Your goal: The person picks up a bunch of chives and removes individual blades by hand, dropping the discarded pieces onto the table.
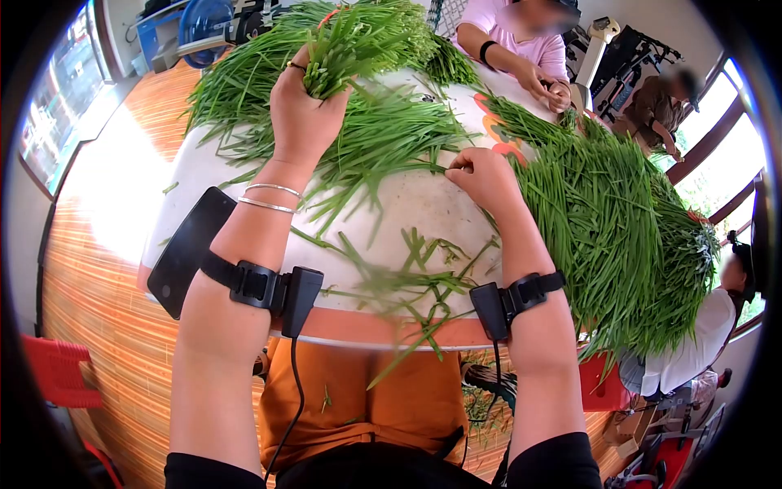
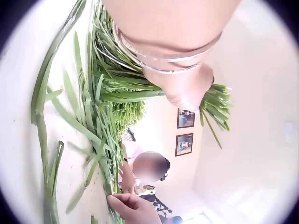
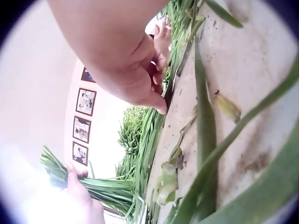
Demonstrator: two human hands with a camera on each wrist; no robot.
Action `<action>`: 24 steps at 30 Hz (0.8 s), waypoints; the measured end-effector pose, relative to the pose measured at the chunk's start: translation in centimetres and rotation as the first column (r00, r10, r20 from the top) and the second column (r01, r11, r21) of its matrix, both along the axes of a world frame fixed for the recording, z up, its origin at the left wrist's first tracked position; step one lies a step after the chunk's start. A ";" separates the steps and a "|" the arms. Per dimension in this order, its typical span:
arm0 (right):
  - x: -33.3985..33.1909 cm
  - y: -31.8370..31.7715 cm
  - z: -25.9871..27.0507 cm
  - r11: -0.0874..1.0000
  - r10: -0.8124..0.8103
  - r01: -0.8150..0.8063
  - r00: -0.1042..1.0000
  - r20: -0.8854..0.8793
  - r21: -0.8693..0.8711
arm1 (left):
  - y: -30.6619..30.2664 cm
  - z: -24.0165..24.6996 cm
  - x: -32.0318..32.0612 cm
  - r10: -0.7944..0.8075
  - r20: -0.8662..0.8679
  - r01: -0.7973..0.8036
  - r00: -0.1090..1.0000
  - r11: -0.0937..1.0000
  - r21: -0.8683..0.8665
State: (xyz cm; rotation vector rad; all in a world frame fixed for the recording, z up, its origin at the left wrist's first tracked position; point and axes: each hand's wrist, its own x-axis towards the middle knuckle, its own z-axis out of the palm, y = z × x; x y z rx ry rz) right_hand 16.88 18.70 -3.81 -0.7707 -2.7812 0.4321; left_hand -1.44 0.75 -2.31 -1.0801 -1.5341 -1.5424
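My left hand [image 1: 305,122] grips a bunch of long, flat-leaved garlic chives [image 1: 338,69], raised over the table's far left part. In the left wrist view the cut stem ends [image 2: 218,105] stick out past the fist, while the leaves trail back to the tabletop. Lower and to the right, my right hand [image 1: 493,183] pinches a thin chive leaf [image 1: 434,166] between thumb and forefinger, close over the white table [image 1: 407,204]. Loose chives [image 1: 399,126] lie spread between the two hands. The right wrist view shows the right fingertips [image 3: 161,108] down at the leaves.
A large chive heap [image 1: 603,220] covers the table's right side, and another pile [image 1: 244,90] lies at the back left. Scattered trimmings [image 1: 432,281] lie by the front edge. A black phone [image 1: 191,248] rests at the left edge. A person in pink [image 1: 521,49] works across the table.
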 end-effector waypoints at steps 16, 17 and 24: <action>0.4 2.7 0.2 0.729 -0.175 -0.210 0.863 -0.475 -0.651 | 0.0 0.2 0.3 -0.023 0.006 0.023 1.000 1.000 0.005; 0.5 2.3 0.2 0.729 -0.176 -0.210 0.862 -0.475 -0.651 | -0.2 0.3 0.5 -0.031 0.040 0.032 0.999 0.999 -0.026; 0.4 2.0 0.3 0.599 -0.093 -0.325 0.879 -0.467 -0.731 | -0.1 0.3 0.5 -0.038 0.048 0.043 0.998 0.992 -0.120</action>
